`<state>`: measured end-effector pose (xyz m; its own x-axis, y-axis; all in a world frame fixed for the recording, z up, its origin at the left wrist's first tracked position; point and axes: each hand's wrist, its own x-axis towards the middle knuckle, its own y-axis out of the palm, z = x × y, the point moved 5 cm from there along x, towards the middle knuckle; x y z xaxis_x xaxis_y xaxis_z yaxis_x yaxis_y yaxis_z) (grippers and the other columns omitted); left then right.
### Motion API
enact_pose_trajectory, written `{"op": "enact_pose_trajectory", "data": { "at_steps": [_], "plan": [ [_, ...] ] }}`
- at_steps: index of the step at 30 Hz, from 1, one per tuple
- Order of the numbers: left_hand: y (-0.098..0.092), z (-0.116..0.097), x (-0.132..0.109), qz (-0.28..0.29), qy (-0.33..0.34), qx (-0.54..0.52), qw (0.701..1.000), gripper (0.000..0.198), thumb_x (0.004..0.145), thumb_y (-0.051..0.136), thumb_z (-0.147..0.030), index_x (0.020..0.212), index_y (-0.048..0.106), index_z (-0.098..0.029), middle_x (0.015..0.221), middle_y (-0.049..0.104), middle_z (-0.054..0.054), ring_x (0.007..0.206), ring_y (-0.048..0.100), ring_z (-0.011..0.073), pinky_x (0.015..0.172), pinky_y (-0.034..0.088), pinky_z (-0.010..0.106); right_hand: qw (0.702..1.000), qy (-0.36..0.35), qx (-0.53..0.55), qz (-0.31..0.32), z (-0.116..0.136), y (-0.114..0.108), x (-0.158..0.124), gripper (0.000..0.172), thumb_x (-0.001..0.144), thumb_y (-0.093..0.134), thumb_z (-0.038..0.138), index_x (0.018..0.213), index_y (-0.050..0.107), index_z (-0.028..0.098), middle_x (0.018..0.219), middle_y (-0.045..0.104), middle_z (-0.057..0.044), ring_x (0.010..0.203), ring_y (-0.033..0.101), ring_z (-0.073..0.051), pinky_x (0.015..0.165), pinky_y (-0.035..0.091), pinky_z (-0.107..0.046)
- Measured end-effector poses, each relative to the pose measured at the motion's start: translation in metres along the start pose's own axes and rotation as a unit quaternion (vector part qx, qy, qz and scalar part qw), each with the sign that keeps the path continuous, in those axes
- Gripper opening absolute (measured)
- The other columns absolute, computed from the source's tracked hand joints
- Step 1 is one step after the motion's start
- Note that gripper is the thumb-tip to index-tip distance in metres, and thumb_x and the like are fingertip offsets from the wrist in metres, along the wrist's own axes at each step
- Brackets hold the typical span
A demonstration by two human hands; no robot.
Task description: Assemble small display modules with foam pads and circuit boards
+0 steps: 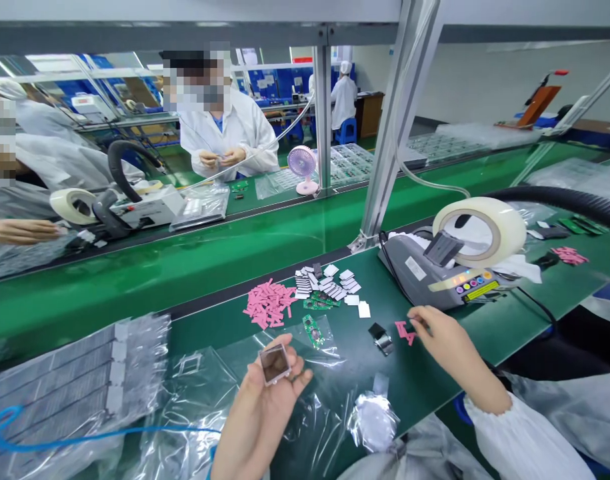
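My left hand (262,407) holds a small square metal-framed part (275,364) up at its fingertips, above clear plastic bags on the green bench. My right hand (442,337) reaches to the right, its fingers pinched on a small pink strip (405,331) lying on the bench. A small dark shiny part (381,338) lies just left of that strip. Further back lie a pile of pink strips (269,303), a cluster of white pads (329,283) and a green circuit board (313,330).
A tape dispenser machine (449,273) with a large roll (479,230) stands right of my right hand. Trays wrapped in plastic (75,380) sit at the left. Across the green conveyor (235,247), people in white coats work; a pink fan (303,168) stands there.
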<state>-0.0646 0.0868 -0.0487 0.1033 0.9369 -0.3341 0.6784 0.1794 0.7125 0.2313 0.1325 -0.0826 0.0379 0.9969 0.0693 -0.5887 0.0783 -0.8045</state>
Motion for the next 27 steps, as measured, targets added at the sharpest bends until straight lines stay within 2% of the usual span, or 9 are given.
{"op": "enact_pose_trajectory", "data": {
  "at_steps": [4, 10, 14, 21, 27],
  "plan": [
    [-0.001, 0.008, -0.001, -0.012, -0.033, -0.015, 0.999, 0.043, 0.067, 0.07, -0.05, 0.1, 0.07, -0.022, 0.077, 0.059, 0.0, 0.07, 0.051, 0.0124, 0.072, 0.051, 0.032, 0.998, 0.013, -0.04, 0.037, -0.029, 0.013, -0.011, 0.01, 0.082, 0.049, 0.021, 0.079, 0.058, 0.018, 0.078, 0.061, -0.002, 0.068, 0.056, -0.015, 0.061, 0.041, -0.029],
    [0.009, 0.018, -0.002, 0.034, -0.063, -0.003, 0.997, 0.041, 0.07, 0.071, -0.046, 0.101, 0.07, -0.019, 0.078, 0.061, 0.002, 0.072, 0.051, 0.0124, 0.073, 0.05, 0.031, 0.994, -0.031, -0.051, 0.09, -0.038, 0.031, -0.018, 0.013, 0.084, 0.053, 0.025, 0.076, 0.059, 0.018, 0.077, 0.057, 0.001, 0.063, 0.055, -0.012, 0.06, 0.043, -0.026],
    [0.009, 0.015, -0.002, 0.046, -0.063, 0.006, 0.997, 0.039, 0.073, 0.069, -0.044, 0.101, 0.07, -0.018, 0.078, 0.063, 0.003, 0.074, 0.053, 0.013, 0.077, 0.05, 0.031, 0.994, -0.052, -0.053, 0.086, -0.041, 0.027, -0.015, 0.019, 0.086, 0.048, 0.032, 0.074, 0.06, 0.023, 0.075, 0.057, 0.0, 0.062, 0.057, -0.015, 0.057, 0.043, -0.026],
    [0.011, 0.019, -0.003, 0.029, -0.061, 0.006, 0.998, 0.038, 0.073, 0.067, -0.046, 0.099, 0.071, -0.018, 0.076, 0.064, 0.003, 0.071, 0.053, 0.0127, 0.074, 0.049, 0.031, 0.992, -0.088, -0.051, 0.079, -0.036, 0.025, -0.011, 0.021, 0.089, 0.047, 0.037, 0.08, 0.061, 0.025, 0.076, 0.059, 0.002, 0.065, 0.059, -0.014, 0.06, 0.043, -0.026],
    [0.021, 0.028, -0.009, 0.063, -0.077, 0.029, 0.995, 0.04, 0.074, 0.066, -0.047, 0.101, 0.07, -0.017, 0.077, 0.064, 0.004, 0.074, 0.054, 0.0142, 0.077, 0.047, 0.032, 0.991, -0.118, -0.034, 0.047, -0.04, 0.025, -0.009, 0.033, 0.092, 0.041, 0.042, 0.074, 0.061, 0.022, 0.073, 0.062, -0.002, 0.066, 0.063, -0.018, 0.062, 0.048, -0.029]
  ]
}}
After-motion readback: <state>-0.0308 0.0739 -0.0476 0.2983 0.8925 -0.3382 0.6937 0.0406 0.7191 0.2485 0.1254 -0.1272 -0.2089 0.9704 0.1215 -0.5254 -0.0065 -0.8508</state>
